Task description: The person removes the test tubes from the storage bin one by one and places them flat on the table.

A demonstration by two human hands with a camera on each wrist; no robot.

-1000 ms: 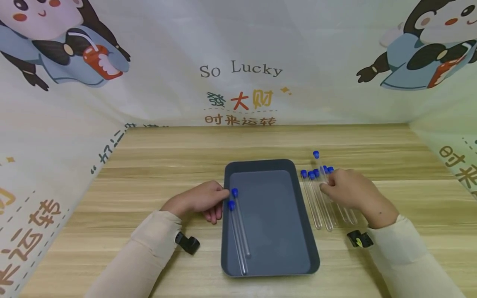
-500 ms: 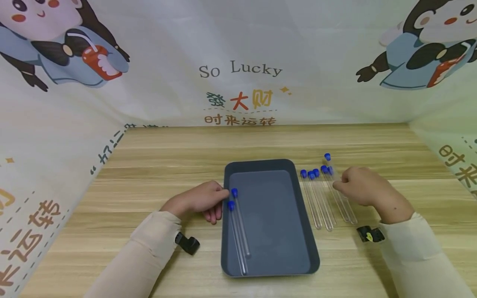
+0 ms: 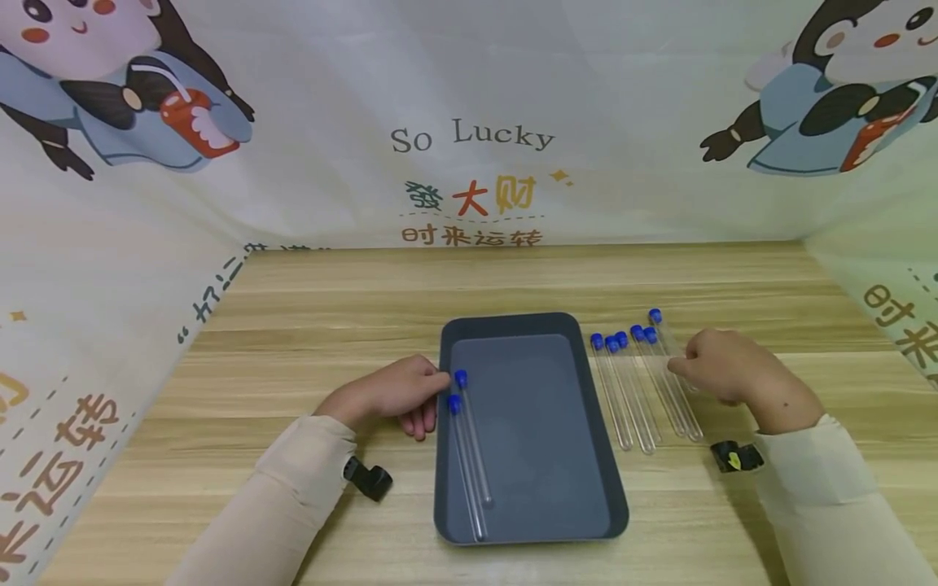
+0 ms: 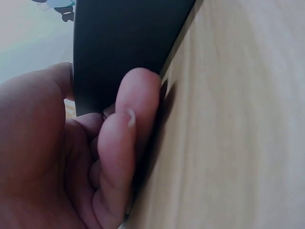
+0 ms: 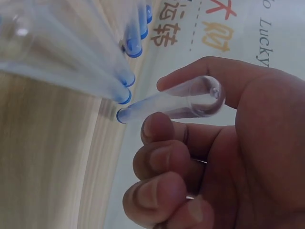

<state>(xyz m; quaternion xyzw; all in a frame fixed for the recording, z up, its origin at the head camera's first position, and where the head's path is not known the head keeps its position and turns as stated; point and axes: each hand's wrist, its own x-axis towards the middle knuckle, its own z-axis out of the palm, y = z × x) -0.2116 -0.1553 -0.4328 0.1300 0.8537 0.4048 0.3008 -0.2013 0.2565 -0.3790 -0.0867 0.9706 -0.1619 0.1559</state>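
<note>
My left hand [image 3: 392,395] grips the left edge of a dark grey tray [image 3: 545,521], thumb at the rim and fingers outside its wall. The left wrist view shows those fingers curled against the tray wall [image 4: 119,38], close to the table. Inside the tray, along its left side, lie two clear test tubes [image 3: 469,468] with blue caps. Right of the tray, my right hand [image 3: 725,366] pinches another blue-capped test tube [image 5: 176,100] between thumb and index finger. Its cap [image 3: 655,316] points away from me, just beyond a row of several similar tubes [image 3: 623,399].
The wooden table [image 3: 352,301] has a printed cloth backdrop [image 3: 469,81] along its back and sides. Black wrist devices [image 3: 736,457] are worn at both cuffs. The row of tubes sits close to the tray's right wall.
My right hand has moved to the right with the pinched test tube, from above the row to its right end. The left hand and tray have not moved.
</note>
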